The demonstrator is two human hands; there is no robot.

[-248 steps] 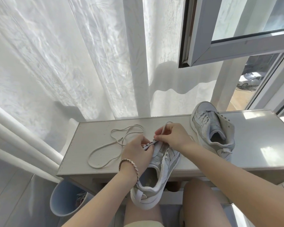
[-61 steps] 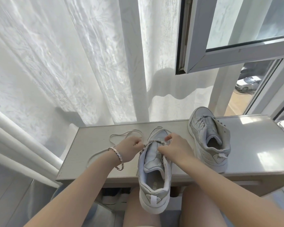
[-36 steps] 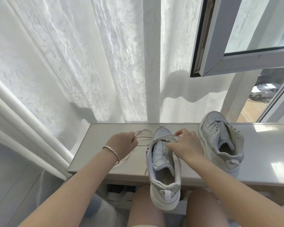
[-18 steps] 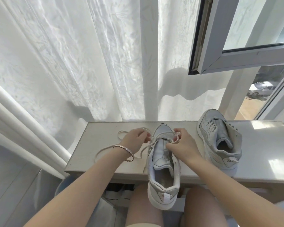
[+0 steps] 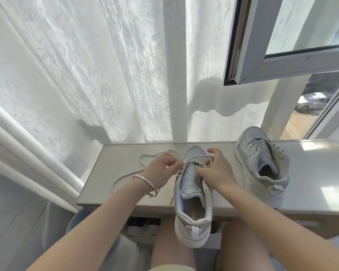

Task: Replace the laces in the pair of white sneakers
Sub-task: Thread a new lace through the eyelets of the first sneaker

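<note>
Landmark: the narrow pale-grey tabletop [image 5: 114,184] in front of the sheer white curtain [image 5: 86,75].

Item 1. A white low-top sneaker [image 5: 192,194] lies across the tabletop's near edge at its centre. The toe rests on the surface and the heel overhangs the edge above the person's knees. The tongue is exposed, and the eyelets nearer the heel carry no lace.

Item 2. A white flat shoelace [image 5: 199,157] arches over the sneaker's toe-end eyelets. Its slack runs in loose loops over the left part of the tabletop.

Item 3. The left hand [image 5: 162,169], with a pink link bracelet [image 5: 145,181] at the wrist, has its fingers curled and pinches the lace at the sneaker's left eyelet row.

Item 4. The right hand [image 5: 217,169] pinches the lace between thumb and forefinger at the right eyelet row. Its other fingers are bent over the tongue.

Item 5. The second white sneaker [image 5: 260,165] stands on the right part of the tabletop, heel toward the near edge, well apart from both hands. Its lacing is too small to judge.

Item 6. A light-blue round bin [image 5: 76,218] stands below the tabletop's left end.
</note>
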